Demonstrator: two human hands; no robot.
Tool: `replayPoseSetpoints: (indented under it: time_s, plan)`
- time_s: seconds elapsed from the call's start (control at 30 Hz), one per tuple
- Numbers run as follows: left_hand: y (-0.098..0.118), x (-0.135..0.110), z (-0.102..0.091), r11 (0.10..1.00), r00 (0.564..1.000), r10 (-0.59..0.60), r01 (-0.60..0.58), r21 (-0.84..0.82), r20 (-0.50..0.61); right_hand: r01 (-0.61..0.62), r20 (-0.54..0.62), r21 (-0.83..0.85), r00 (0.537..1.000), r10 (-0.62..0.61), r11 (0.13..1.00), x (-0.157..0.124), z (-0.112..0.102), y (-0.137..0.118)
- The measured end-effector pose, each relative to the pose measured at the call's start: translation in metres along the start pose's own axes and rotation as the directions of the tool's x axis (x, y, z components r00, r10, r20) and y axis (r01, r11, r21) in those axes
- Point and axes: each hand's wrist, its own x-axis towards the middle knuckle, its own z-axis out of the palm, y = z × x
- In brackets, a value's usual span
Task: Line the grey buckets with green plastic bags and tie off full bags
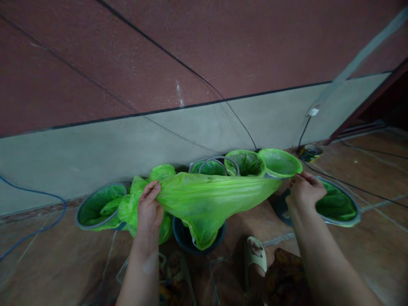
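Note:
A green plastic bag (pixel 207 197) is stretched sideways between my two hands, above a dark round bin (pixel 184 238) on the floor. My left hand (pixel 149 210) grips the bag's left end, fingers closed over bunched plastic. My right hand (pixel 304 191) pinches the bag's right end. The bag's lower fold hangs into the dark bin.
Several bins lined with green bags stand along the wall: one at the left (pixel 100 206), two at the back (pixel 245 163), one at the right (pixel 338 204). Cables run across the wall and tiled floor. My sandalled foot (pixel 255 255) is below the bag.

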Motion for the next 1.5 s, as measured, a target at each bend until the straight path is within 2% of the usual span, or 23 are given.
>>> replayPoseSetpoints:
  time_s: [0.03,0.07,0.1,0.13,0.17,0.2,0.27,0.3,0.37,0.47,0.53,0.6,0.67,0.73,0.8,0.93,0.97,1.03,1.17,1.27,1.37,1.43,1.5]
  plan:
    - [-0.002,-0.002,0.002,1.000,1.000,0.007,-0.007,0.025,0.017,0.080,-0.021,-0.053,0.996,-0.081,0.995,-0.008,0.004,-0.005]
    - [-0.005,-0.004,0.005,0.999,0.999,0.006,-0.008,0.053,0.039,0.162,0.030,-0.091,0.987,-0.160,0.983,-0.020,0.009,-0.011]
    - [-0.008,-0.006,0.008,0.997,0.998,-0.001,-0.004,0.080,0.067,0.192,0.178,-0.069,0.968,-0.177,0.979,-0.036,0.014,-0.018]
    - [-0.012,-0.009,0.012,0.995,0.995,-0.015,0.005,0.104,0.100,0.173,0.363,-0.052,0.921,-0.143,0.983,-0.055,0.019,-0.024]
    - [-0.016,-0.012,0.016,0.992,0.990,-0.031,0.014,0.124,0.135,0.144,0.538,-0.048,0.837,-0.096,0.988,-0.075,0.023,-0.029]
    - [-0.019,-0.015,0.020,0.990,0.985,-0.045,0.021,0.141,0.168,0.117,0.706,-0.068,0.708,-0.035,0.991,-0.096,0.027,-0.033]
    - [-0.026,-0.021,0.028,0.986,0.971,-0.068,0.030,0.166,0.227,0.085,0.881,-0.110,0.470,0.057,0.990,-0.134,0.030,-0.038]
    - [-0.028,-0.024,0.031,0.983,0.963,-0.084,0.037,0.179,0.258,0.075,0.913,-0.125,0.399,0.085,0.989,-0.148,0.031,-0.039]
    - [-0.032,-0.029,0.036,0.975,0.941,-0.118,0.049,0.216,0.317,0.095,0.941,-0.146,0.321,0.109,0.985,-0.166,0.031,-0.038]
    - [-0.036,-0.031,0.036,0.949,0.920,-0.137,0.017,0.315,0.366,0.012,0.931,-0.195,0.315,0.182,0.981,-0.171,0.031,-0.036]
    - [-0.039,-0.028,0.032,0.913,0.924,-0.112,-0.050,0.405,0.366,-0.200,0.904,-0.250,0.303,0.302,0.948,-0.167,0.031,-0.037]
    - [-0.042,-0.023,0.028,0.855,0.923,-0.092,-0.119,0.505,0.373,-0.426,0.877,-0.285,0.246,0.413,0.859,-0.162,0.032,-0.040]
    - [-0.044,-0.019,0.025,0.781,0.922,-0.059,-0.196,0.593,0.382,-0.559,0.863,-0.291,0.198,0.465,0.777,-0.160,0.032,-0.043]
    - [-0.043,-0.019,0.025,0.725,0.922,0.018,-0.278,0.630,0.387,-0.600,0.855,-0.284,0.194,0.480,0.748,-0.160,0.033,-0.047]
    - [-0.038,-0.025,0.029,0.710,0.893,0.099,-0.373,0.598,0.440,-0.600,0.845,-0.280,0.215,0.489,0.749,-0.162,0.034,-0.049]
    - [-0.030,-0.044,0.040,0.708,0.732,0.073,-0.516,0.482,0.677,-0.584,0.829,-0.272,0.261,0.494,0.765,-0.164,0.035,-0.048]
    - [-0.031,-0.048,0.042,0.698,0.705,0.051,-0.532,0.480,0.707,-0.575,0.829,-0.269,0.270,0.489,0.773,-0.164,0.036,-0.048]
    - [-0.035,-0.052,0.045,0.682,0.689,0.025,-0.541,0.491,0.725,-0.553,0.834,-0.268,0.277,0.477,0.789,-0.163,0.035,-0.046]
    - [-0.042,-0.049,0.043,0.753,0.713,0.007,-0.465,0.466,0.701,-0.507,0.847,-0.270,0.279,0.453,0.819,-0.164,0.034,-0.044]
    - [-0.044,-0.043,0.041,0.844,0.804,-0.023,-0.303,0.442,0.594,-0.438,0.863,-0.274,0.280,0.420,0.856,-0.164,0.032,-0.037]
    - [-0.047,-0.039,0.039,0.916,0.886,-0.045,-0.148,0.373,0.462,-0.244,0.885,-0.315,0.275,0.377,0.917,-0.160,0.030,-0.025]
    - [-0.049,-0.038,0.039,0.923,0.914,-0.039,-0.122,0.364,0.405,-0.076,0.887,-0.323,0.324,0.330,0.943,-0.158,0.029,-0.020]
    - [-0.050,-0.038,0.039,0.900,0.920,-0.048,-0.129,0.415,0.390,0.000,0.887,-0.293,0.373,0.272,0.956,-0.157,0.029,-0.022]
